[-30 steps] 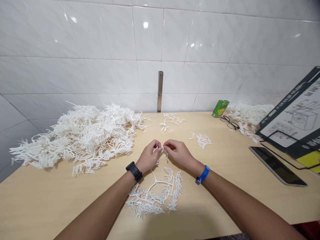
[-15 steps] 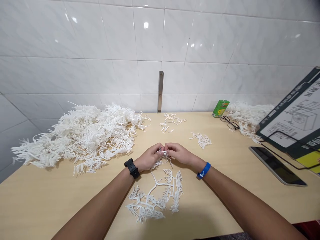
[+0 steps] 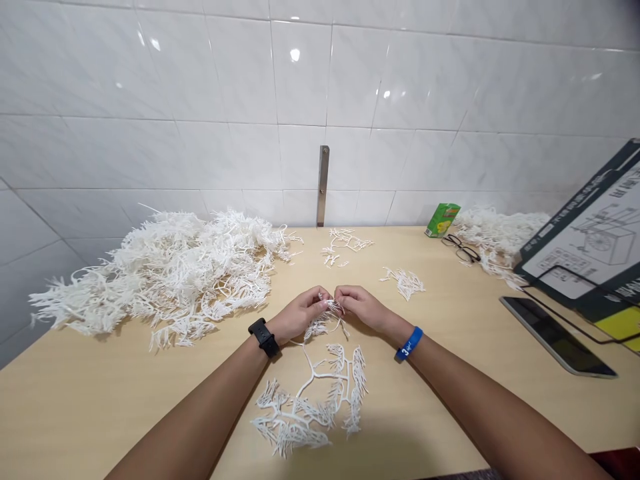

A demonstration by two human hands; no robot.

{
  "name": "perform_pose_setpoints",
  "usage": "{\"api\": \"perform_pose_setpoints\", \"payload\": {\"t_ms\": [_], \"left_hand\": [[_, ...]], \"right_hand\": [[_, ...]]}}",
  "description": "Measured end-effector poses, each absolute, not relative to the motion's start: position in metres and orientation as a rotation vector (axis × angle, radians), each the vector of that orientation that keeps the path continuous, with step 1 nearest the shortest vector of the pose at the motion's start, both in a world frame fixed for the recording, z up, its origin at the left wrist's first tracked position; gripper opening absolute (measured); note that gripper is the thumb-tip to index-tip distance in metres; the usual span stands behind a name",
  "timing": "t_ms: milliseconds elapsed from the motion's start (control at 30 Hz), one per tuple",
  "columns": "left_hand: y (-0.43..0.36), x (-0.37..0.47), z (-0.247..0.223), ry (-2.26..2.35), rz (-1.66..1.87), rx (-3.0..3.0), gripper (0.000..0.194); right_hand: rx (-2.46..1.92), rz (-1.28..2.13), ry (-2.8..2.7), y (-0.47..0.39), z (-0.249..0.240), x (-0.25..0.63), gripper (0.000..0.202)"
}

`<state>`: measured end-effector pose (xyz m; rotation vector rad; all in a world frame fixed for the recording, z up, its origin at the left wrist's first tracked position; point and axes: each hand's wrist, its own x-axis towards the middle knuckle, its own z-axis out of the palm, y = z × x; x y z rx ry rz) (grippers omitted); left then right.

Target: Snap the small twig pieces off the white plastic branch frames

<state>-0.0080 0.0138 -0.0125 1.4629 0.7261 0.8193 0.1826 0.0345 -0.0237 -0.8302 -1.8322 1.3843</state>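
My left hand [image 3: 306,312] is closed in a pinch on a white branched plastic sprig [image 3: 319,327]. Close against its fingertips, my right hand [image 3: 363,305] pinches the fine tips at the sprig's right side; its exact grip is partly hidden. From under the hands a thin stem runs down towards a larger spread of the same white branches [image 3: 315,375], lying flat on the table between my forearms.
A big heap of white sprigs [image 3: 185,273] covers the table's left side. Small loose clusters [image 3: 406,283] lie beyond my hands. To the right are a green box [image 3: 443,220], glasses [image 3: 461,248], more sprigs [image 3: 500,233], a tablet-like device [image 3: 557,337] and a printed carton [image 3: 590,233].
My right hand has moved slightly to the right, widening the small gap between the fingertips. The left hand keeps its pinch. The whole view has shifted a little.
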Motion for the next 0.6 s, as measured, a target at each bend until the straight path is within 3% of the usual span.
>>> {"api": "perform_pose_setpoints", "payload": {"t_ms": [267, 367, 467, 600], "left_hand": [[0.014, -0.003, -0.01, 0.895, 0.967, 1.4, 0.031], [0.015, -0.003, -0.009, 0.922, 0.964, 1.358, 0.029], [0.016, -0.004, -0.01, 0.917, 0.986, 1.332, 0.028], [0.017, -0.004, -0.013, 0.918, 1.008, 1.342, 0.03]], "right_hand": [[-1.669, 0.174, -1.988, 0.045, -0.014, 0.204, 0.017], [-1.835, -0.134, -2.027, 0.051, -0.013, 0.22, 0.015], [-1.705, -0.108, -1.974, 0.047, -0.009, 0.219, 0.018], [-1.228, 0.507, -1.983, 0.03, -0.001, 0.192, 0.018]]}}
